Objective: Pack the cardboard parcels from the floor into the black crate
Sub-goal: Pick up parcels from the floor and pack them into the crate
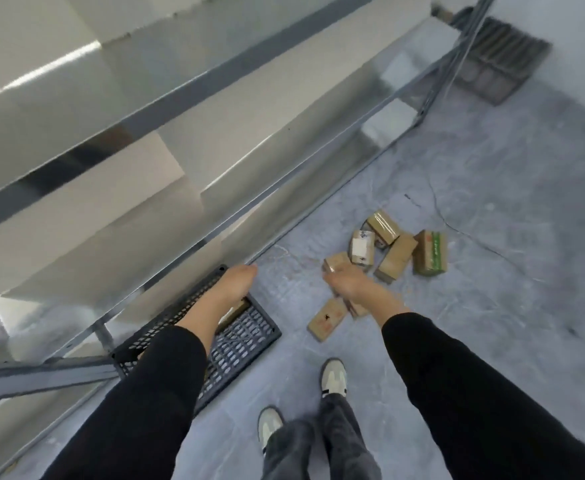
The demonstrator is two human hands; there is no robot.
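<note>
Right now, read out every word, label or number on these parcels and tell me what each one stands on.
Nothing here can be read as text.
parcel with the white label: there is print, but it is too blurred to read.
parcel with the green band: the markings are blurred and unreadable.
nearest parcel: it has a small dark mark, too small to tell.

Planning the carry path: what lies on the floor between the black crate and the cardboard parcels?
Nothing. In the head view, only bare grey floor separates the black crate from the cardboard parcels.
</note>
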